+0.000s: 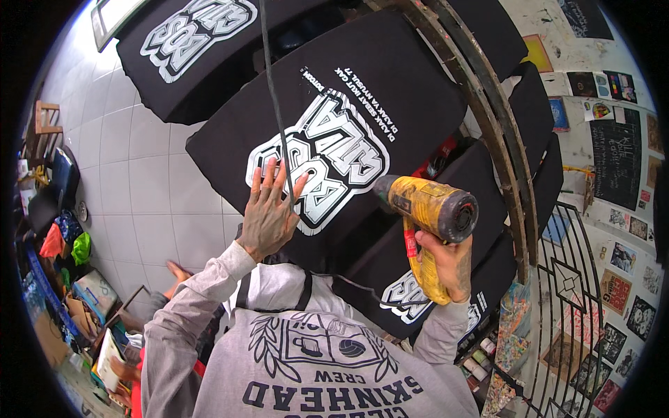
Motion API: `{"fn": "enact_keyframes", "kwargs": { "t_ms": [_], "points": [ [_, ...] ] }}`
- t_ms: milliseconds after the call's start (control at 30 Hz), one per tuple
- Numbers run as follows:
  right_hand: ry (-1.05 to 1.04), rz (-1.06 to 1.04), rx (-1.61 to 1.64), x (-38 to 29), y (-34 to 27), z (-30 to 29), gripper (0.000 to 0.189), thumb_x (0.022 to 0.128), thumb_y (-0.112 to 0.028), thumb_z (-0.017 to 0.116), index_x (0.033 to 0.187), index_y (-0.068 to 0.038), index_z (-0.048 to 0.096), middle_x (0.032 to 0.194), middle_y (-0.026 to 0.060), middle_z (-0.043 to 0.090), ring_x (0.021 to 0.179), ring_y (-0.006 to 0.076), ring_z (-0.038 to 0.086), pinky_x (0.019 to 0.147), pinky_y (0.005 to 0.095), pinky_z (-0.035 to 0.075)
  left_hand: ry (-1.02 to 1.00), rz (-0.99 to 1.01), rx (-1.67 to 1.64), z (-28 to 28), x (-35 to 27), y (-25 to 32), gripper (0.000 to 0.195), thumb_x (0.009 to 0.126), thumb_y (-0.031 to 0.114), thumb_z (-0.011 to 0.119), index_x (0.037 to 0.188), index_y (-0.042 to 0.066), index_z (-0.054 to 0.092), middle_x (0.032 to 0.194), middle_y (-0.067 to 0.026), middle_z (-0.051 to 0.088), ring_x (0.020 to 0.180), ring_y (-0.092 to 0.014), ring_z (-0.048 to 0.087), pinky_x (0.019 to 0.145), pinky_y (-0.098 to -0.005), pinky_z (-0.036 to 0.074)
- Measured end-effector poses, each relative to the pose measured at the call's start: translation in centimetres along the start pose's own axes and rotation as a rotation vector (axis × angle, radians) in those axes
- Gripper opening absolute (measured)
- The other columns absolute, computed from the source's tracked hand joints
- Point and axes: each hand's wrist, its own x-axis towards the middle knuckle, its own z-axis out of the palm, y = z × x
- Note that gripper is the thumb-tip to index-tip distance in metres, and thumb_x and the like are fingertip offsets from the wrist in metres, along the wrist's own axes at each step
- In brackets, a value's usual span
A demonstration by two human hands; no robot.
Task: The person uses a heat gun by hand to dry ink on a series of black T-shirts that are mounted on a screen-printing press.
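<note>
My right hand (447, 261) is wrapped around the handle of a yellow and black heat gun (434, 204). Its dark nozzle points left, towards the lower edge of a white print (319, 162) on a black T-shirt (235, 136). The shirt is stretched flat over a printing board. Over the print's lower left part lies my left hand (269, 219), palm down with fingers spread; whether it touches the fabric I cannot tell. A dark cable (274, 99) hangs across the shirt and reaches my left hand near the thumb.
Another printed black shirt (172, 99) lies on a board at upper left. Printed boards also sit below the heat gun. A curved metal frame (491, 99) runs along the right. At lower left are a person's hand (125, 371) and cluttered shelves (52, 292). A metal grille (559, 292) stands at right.
</note>
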Motion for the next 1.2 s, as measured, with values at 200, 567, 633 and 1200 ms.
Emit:
{"fn": "enact_keyframes", "kwargs": {
  "t_ms": [200,567,633,1200],
  "points": [
    [0.084,-0.126,-0.014,2.1,0.2,-0.4,0.058,0.089,0.004,0.081,0.142,0.002,0.058,0.13,0.0122,0.071,0.115,0.0212,0.071,0.102,0.0366,0.057,-0.015,-0.049,0.036,0.8,0.0,-0.1,0.085,0.087,0.016,0.058,0.17,0.018,0.04,0.177,-0.0235,0.026,0.168,-0.043,0.012,0.134,-0.0652,0.002],
    [0.059,-0.013,0.091,3.6,-2.3,0.5,0.057,0.091,0.004,0.081,0.143,0.001,0.058,0.13,0.0122,0.071,0.119,0.0227,0.07,0.105,0.039,0.055,-0.087,-0.034,-0.049,-0.1,0.0,0.9,0.08,0.09,0.017,0.06,0.167,0.014,0.041,0.172,-0.025,0.033,0.164,-0.046,0.021,0.134,-0.0615,0.012],
    [0.074,-0.06,0.062,4.1,-2.6,0.6,0.054,0.092,0.003,0.081,0.141,0.001,0.06,0.128,0.0118,0.072,0.114,0.021,0.071,0.1,0.0377,0.056,-0.086,-0.019,-0.051,0.3,0.3,1.4,0.079,0.09,0.017,0.06,0.167,0.012,0.042,0.173,-0.023,0.033,0.164,-0.046,0.021,0.135,-0.0574,0.014],
    [0.036,-0.149,-0.033,9.2,-5.0,0.3,0.044,0.091,-0.002,0.08,0.132,0.001,0.065,0.112,0.0112,0.073,0.088,0.0163,0.071,0.071,0.031,0.058,-0.124,-0.014,-0.096,0.7,-0.2,3.2,0.08,0.089,0.019,0.058,0.167,0.012,0.044,0.174,-0.0186,0.034,0.165,-0.046,0.02,0.135,-0.0586,0.015]
  ]
}}
